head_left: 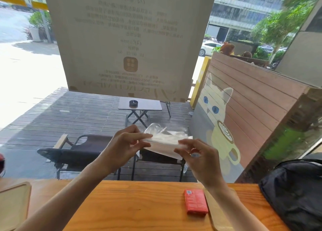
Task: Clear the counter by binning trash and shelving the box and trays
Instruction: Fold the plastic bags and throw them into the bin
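Your left hand (128,142) and right hand (200,158) hold a clear plastic wrapper (165,140) raised above the tabletop (139,204), fingers pinching its opposite ends, while the red box (195,203) lies below your right wrist

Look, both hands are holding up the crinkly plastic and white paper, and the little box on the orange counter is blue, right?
Not quite. The little box on the orange counter is red, not blue, as the head view shows. The rest holds: the left hand and the right hand both pinch the crinkly plastic and white paper up above the counter.
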